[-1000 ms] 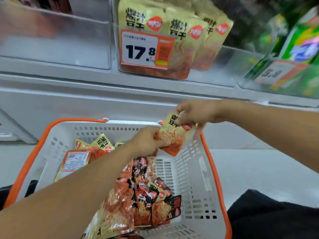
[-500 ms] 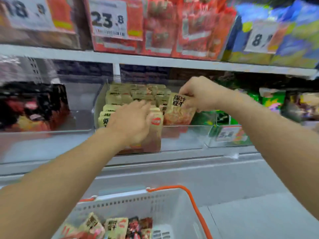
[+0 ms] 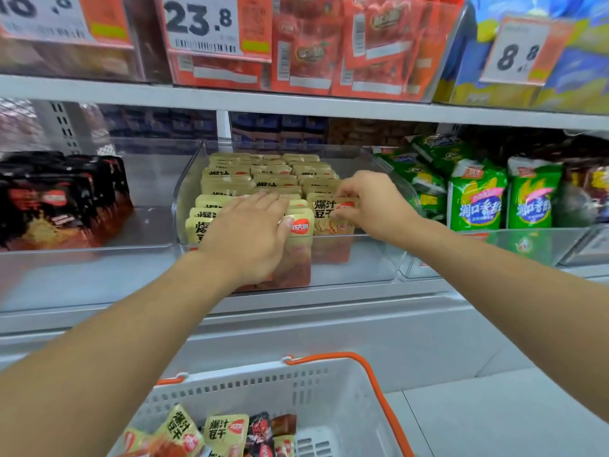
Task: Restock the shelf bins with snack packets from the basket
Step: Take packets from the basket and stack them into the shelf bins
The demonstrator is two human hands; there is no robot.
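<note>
Both hands are at the middle clear shelf bin (image 3: 362,258), which is nearly full of upright yellow tofu snack packets (image 3: 263,179) in three rows. Left hand (image 3: 247,235) lies flat with straight fingers across the tops of the front packets in the left and middle rows, pressing on them, thumb against the front packet's red logo; it grips nothing. Right hand (image 3: 372,206) pinches one yellow packet (image 3: 329,219) by its top right corner, fingers curled round the edge; that packet stands upright at the front of the right row, lower part behind the bin's front wall. White basket with orange rim (image 3: 379,390) sits below the shelf at bottom centre and holds more packets: yellow ones (image 3: 224,432) and dark black-red ones (image 3: 260,433) mixed on the left side. Neighbour bins: black packets (image 3: 59,199) to the left, green bags (image 3: 478,199) to the right. Upper shelf has red packets (image 3: 329,51) behind a 23.8 price tag (image 3: 201,24), and an 8.8 price tag (image 3: 517,51) further right.
</note>
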